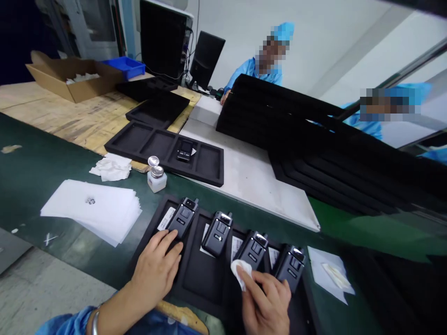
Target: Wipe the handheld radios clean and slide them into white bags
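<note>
A black foam tray [195, 279] lies on the green belt in front of me and holds several small black devices. My left hand [155, 270] rests with its fingers closed around the lower end of the leftmost device [181, 221]. My right hand [265, 302] pinches a small white wipe [240, 271] against the bottom of the third device [252, 250]. The second device [218, 232] and the fourth device [292, 265] sit untouched in their slots.
A stack of white sheets [94, 209], a crumpled cloth [111, 167] and a small pump bottle [156, 177] lie left of the tray. Another foam tray [146, 144] holds one device. Stacked black trays [314, 130] rise at the right. Two people in blue sit beyond.
</note>
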Demonstrator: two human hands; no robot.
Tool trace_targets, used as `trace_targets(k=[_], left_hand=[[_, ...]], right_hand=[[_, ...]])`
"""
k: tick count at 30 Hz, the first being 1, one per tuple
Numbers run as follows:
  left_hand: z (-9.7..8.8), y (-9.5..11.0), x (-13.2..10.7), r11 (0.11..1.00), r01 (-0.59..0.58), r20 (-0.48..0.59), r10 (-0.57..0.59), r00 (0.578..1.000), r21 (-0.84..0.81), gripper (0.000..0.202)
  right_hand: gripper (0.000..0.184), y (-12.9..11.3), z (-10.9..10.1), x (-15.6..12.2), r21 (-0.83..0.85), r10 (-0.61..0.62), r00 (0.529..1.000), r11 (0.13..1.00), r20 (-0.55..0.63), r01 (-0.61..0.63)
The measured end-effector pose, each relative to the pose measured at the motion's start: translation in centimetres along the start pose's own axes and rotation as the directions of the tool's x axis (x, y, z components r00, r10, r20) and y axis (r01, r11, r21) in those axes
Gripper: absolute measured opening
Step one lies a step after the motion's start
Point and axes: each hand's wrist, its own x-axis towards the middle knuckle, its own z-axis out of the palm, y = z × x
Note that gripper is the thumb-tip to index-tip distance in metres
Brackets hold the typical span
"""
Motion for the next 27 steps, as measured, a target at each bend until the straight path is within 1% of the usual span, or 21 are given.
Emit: trace_targets(k=[2,4,5,6,8,10,12,16,18,19,23,25,26,27], left_hand=[[-0.4,0.1,2.2,0.999,-0.027,0.013,0.027,1.0,0.022,0.032],[-0.6,0.1,5.4,0.991,-0.114,0.056,0.111,0.992,0.063,0.035],[-0.5,0.1,7.2,0.981,-0.175,0.095,0.167,0.981,0.079,0.035],[-0.4,0.1,9.0,0.967,-0.241,0.145,0.227,0.963,0.086,0.032],[0.0,0.3,12.3,0.937,-0.339,0.28,0.304,0.91,0.085,0.023],[0.4,0.6,14.8,0.921,-0.381,0.421,0.317,0.85,0.077,0.019],[0.6,1.0,16.5,0.919,-0.386,0.528,0.289,0.799,0.081,0.02],[0.7,2.1,18.2,0.914,-0.401,0.663,0.262,0.701,0.062,0.033],[1.0,2.5,18.7,0.912,-0.409,0.701,0.267,0.661,0.038,0.033],[1.3,2.6,18.9,0.912,-0.409,0.709,0.269,0.651,0.03,0.029],[2.1,2.6,19.5,0.911,-0.412,0.709,0.306,0.635,-0.023,0.016],[1.7,2.7,19.5,0.905,-0.421,0.689,0.346,0.638,-0.064,0.012],[1.0,2.7,19.4,0.905,-0.418,0.662,0.363,0.655,-0.082,0.012],[-0.1,2.7,19.1,0.91,-0.401,0.618,0.378,0.689,-0.11,0.013]], right_hand=[[0.028,0.5,0.1,-1.8,0.035,0.042,0.999,0.999,-0.021,-0.041],[0.028,0.7,0.2,-2.6,0.067,0.072,0.997,0.995,-0.036,-0.07],[0.028,0.7,0.3,-2.8,0.08,0.08,0.996,0.994,-0.039,-0.077],[0.029,0.7,0.3,-2.8,0.091,0.083,0.996,0.993,-0.04,-0.079],[0.03,0.7,0.4,-2.6,0.105,0.081,0.996,0.992,-0.044,-0.077],[0.03,0.9,0.4,-2.5,0.115,0.081,0.996,0.99,-0.044,-0.076],[0.029,1.0,0.4,-2.5,0.126,0.084,0.996,0.989,-0.037,-0.079],[0.028,1.0,0.5,-2.7,0.16,0.089,0.995,0.984,-0.035,-0.082],[0.028,1.0,0.5,-2.7,0.174,0.087,0.996,0.981,-0.03,-0.081],[0.029,1.0,0.5,-2.7,0.18,0.086,0.996,0.98,-0.027,-0.08],[0.028,1.1,0.4,-2.7,0.202,0.081,0.996,0.977,-0.042,-0.071],[0.028,1.2,0.4,-2.6,0.209,0.08,0.995,0.976,-0.055,-0.066],[0.028,1.2,0.4,-2.6,0.212,0.078,0.995,0.975,-0.059,-0.064],[0.028,1.2,0.4,-2.7,0.215,0.077,0.995,0.975,-0.061,-0.062]])
